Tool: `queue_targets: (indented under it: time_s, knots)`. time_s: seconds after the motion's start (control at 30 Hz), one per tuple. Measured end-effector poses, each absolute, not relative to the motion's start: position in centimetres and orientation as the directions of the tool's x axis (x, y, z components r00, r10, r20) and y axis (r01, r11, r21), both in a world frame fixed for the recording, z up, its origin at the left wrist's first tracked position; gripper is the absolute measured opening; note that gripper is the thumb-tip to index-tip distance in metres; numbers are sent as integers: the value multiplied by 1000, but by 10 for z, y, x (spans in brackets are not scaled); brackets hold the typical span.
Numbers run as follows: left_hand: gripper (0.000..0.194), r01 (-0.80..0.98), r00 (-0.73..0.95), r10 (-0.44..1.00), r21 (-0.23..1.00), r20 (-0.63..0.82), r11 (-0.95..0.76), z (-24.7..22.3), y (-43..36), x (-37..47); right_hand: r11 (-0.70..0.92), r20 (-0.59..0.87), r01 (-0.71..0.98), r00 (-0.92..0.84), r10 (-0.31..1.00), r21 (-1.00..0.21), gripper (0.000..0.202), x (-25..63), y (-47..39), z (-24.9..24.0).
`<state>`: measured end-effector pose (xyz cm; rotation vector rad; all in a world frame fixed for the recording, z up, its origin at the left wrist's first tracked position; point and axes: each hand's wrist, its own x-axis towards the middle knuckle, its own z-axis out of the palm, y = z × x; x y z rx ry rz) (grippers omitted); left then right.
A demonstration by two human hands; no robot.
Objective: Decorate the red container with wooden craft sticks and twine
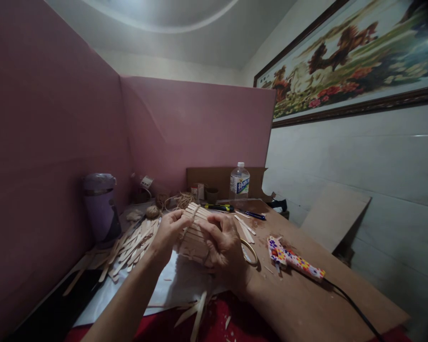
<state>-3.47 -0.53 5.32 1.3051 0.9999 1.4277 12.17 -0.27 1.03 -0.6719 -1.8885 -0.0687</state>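
Observation:
Between my two hands is a small craft built of wooden popsicle sticks [196, 231], raised over the white paper and tilted, with a band of twine running across its sticks. My left hand [170, 229] pinches its left upper edge between thumb and fingers. On the other side my right hand [225, 242] wraps round it, fingers bent over the sticks. The palm side of the right hand and the craft's underside are hidden. Just right of that hand lies a ring-shaped golden roll or handle [251, 254], partly covered.
Loose popsicle sticks [137, 247] pile up at left beside a purple tumbler [102, 209]. Twine [185, 200], a utility knife [219, 207], a blue pen [255, 215] and a water bottle [239, 183] lie or stand behind. A flower-patterned glue gun [294, 261] with a cord lies right.

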Motion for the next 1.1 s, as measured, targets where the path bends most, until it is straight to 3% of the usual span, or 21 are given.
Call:
queue_targets:
  time_s: [1.1]
  knots:
    - [31, -160, 47, 970, 960, 238, -228, 51, -2, -36, 844, 887, 480, -244, 392, -240, 31, 121, -1, 11]
